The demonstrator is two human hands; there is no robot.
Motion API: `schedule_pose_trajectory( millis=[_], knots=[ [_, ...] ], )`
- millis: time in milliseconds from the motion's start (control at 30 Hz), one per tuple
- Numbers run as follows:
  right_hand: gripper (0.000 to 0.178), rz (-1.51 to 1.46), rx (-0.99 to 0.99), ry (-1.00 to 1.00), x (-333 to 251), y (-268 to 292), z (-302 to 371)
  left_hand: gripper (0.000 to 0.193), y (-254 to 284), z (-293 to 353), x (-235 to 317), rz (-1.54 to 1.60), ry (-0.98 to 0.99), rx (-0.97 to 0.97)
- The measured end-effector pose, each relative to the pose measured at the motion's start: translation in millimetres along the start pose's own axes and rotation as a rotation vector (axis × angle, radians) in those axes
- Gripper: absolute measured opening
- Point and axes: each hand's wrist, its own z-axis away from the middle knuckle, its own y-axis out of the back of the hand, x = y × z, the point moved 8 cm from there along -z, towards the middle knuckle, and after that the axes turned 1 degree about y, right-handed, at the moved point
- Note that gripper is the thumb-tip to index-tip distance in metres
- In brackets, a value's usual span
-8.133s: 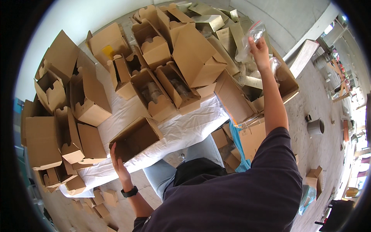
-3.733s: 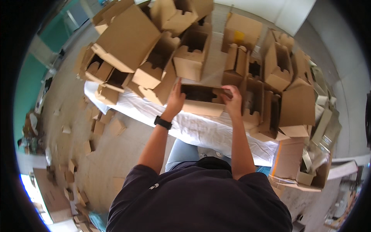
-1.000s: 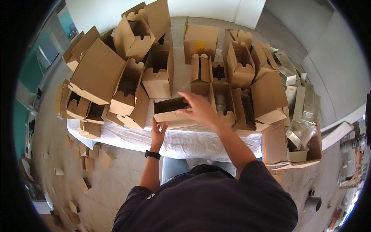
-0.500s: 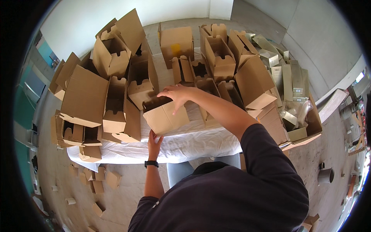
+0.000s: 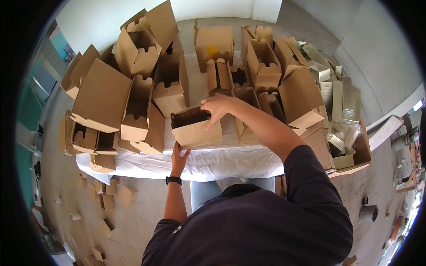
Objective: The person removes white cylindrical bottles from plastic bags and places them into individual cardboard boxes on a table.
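A small open-topped cardboard box (image 5: 196, 134) sits near the front edge of the white-covered table, its dark inside partly visible. My right hand (image 5: 217, 108) reaches across from the right and grips the box's upper right part, thumb over the near side and fingers along the rim. Down at the lower left corner of the same box, my left hand (image 5: 179, 160) supports it with fingertips partly hidden beneath the edge. A dark band circles my left wrist.
Open cardboard boxes (image 5: 134, 108) crowd the left side, and more boxes (image 5: 262, 73) stand at the right and back. A large carton (image 5: 364, 150) at far right holds pale slim boxes (image 5: 349, 103) and clear plastic. Small cardboard pieces (image 5: 126, 195) lie on the floor.
The box between my hands has turned slightly and sits more level. Both hands stay on it. The whole view has shifted a little.
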Motion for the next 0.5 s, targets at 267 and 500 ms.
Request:
schedule_pose_trajectory(
  millis=[267, 500],
  knots=[
    [0.087, -0.052, 0.329, 0.045, -22, 2, 37, 0.063, 0, 0, -5, -0.069, 0.039, -0.043],
    [0.095, -0.467, 0.440, -0.344, -11, -6, 83, 0.068, 1, 1, 12, -0.065, -0.043, 0.020]
  ],
)
